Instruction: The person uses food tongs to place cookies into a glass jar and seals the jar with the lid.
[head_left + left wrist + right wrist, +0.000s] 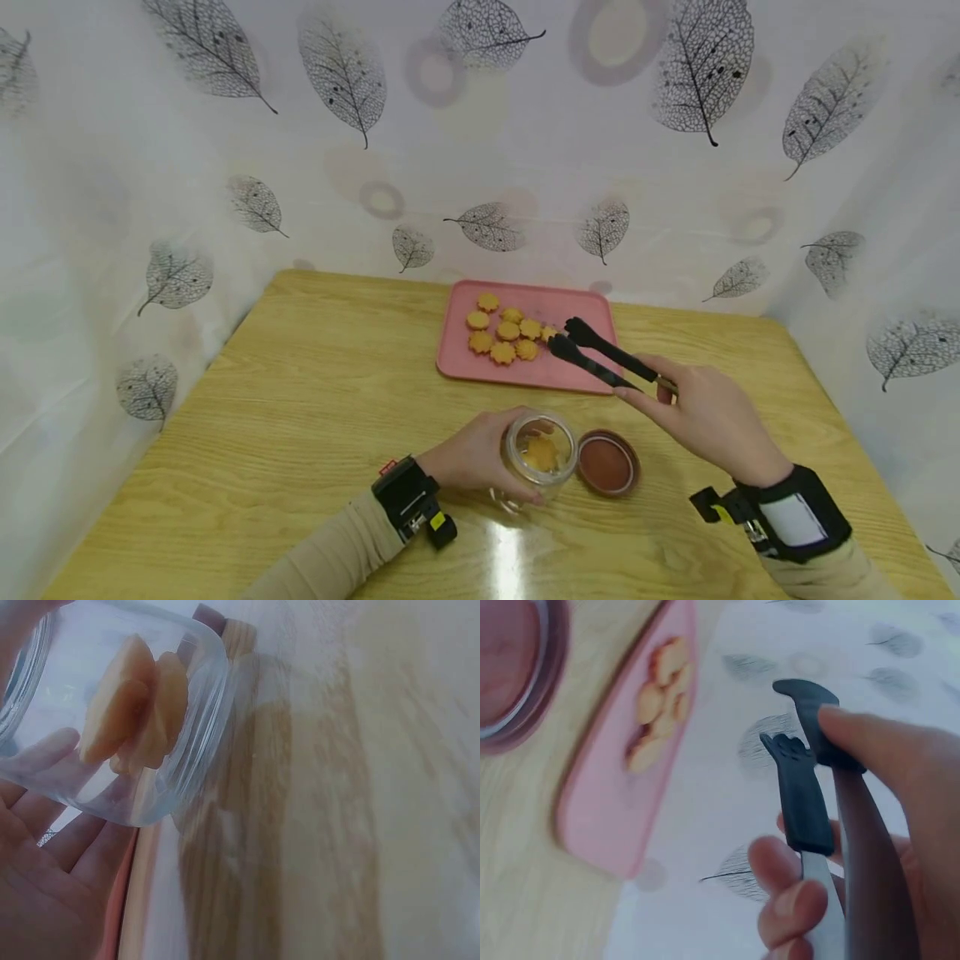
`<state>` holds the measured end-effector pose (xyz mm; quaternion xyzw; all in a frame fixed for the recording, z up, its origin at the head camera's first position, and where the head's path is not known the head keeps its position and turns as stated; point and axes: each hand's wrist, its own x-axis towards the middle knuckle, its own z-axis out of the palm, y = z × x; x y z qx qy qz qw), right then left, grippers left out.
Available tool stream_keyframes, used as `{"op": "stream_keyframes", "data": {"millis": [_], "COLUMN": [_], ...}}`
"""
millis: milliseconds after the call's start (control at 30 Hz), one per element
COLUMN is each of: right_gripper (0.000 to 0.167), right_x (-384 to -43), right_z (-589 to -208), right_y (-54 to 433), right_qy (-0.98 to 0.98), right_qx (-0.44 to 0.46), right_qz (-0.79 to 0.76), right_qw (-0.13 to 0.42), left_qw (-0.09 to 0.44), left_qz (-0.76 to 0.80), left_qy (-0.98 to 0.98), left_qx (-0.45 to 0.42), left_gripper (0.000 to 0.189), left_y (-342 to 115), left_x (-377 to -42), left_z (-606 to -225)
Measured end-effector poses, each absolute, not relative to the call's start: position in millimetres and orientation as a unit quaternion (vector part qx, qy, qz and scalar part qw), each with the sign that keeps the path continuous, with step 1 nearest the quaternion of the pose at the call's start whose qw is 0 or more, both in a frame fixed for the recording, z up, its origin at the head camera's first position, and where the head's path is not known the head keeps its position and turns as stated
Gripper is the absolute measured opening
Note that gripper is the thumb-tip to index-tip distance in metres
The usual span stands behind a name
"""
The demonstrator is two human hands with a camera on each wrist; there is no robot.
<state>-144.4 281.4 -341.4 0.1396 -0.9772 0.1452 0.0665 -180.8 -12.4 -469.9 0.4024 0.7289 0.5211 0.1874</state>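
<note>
My left hand (480, 457) grips a clear glass jar (542, 448), its mouth uncovered and turned up. Inside the jar lie a few cookies (124, 705), seen through the glass in the left wrist view. My right hand (712, 412) holds a pair of black-tipped tongs (600, 354) with metal arms. The tong tips stand apart with nothing between them, over the right part of a pink tray (577, 310). Several golden cookies (508, 331), some flower-shaped, are grouped on the left and middle of that tray.
A brown round lid (608, 463) lies on the wooden table (322, 392), just right of the jar. Behind the table hangs a pale cloth (480, 150) with a leaf print, and it runs along both sides too.
</note>
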Motion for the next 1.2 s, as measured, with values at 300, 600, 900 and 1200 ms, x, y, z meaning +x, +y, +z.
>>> {"op": "stream_keyframes", "data": {"millis": [300, 600, 900, 1200], "right_gripper": [0.07, 0.065, 0.062, 0.059], "right_x": [-196.2, -212.2, -217.1, -217.7], "right_z": [-397.3, -409.7, -422.3, -427.8], "right_y": [284.9, 273.4, 272.1, 271.0], "right_qy": [-0.986, -0.99, -0.992, -0.992], "right_qx": [0.094, 0.082, 0.073, 0.062], "right_qz": [0.127, 0.099, 0.081, 0.095], "right_qw": [0.054, 0.064, 0.059, 0.053], "left_qw": [0.194, 0.185, 0.188, 0.189], "left_qz": [0.523, 0.527, 0.526, 0.522], "left_qy": [0.726, 0.726, 0.727, 0.73], "left_qx": [0.401, 0.401, 0.399, 0.4], "left_gripper": [0.084, 0.083, 0.085, 0.086], "left_y": [-10.9, -9.7, -11.1, -11.4], "left_x": [-180.7, -181.0, -181.3, -181.9], "left_z": [-470.7, -468.1, -470.4, -471.1]}}
